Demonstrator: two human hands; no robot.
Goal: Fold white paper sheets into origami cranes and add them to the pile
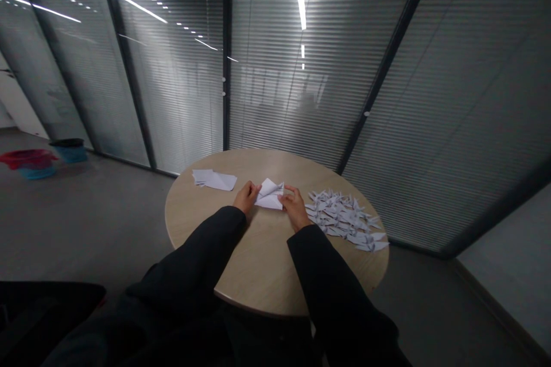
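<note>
Where the black sleeves (202,252) reach forward across the table, the left hand (246,196) and right hand (295,207) meet at a folded sheet of white paper (270,195), which lies on the tabletop with one flap raised, slightly beyond the table's centre. The fingers (257,188) of the left hand pinch the sheet's left side, and those of the right hand close lightly on its right side; their exact placement is partly hidden. The sheet is judged light, thin and soft. It is likely to slide easily on the smooth surface and may crush or tear under force. Hold is best taken along the folded edges, not by the raised flap.

The round wood-finish table (258,275) carries a loose heap of folded paper cranes (344,219) just beside the right hand, judged fragile. Left of the hands lies a small stack of white paper (214,179). Beyond the table stands a glass partition with slatted blinds (387,97). On the grey floor at far left are a red basin (28,158) and a blue bin (69,152).
</note>
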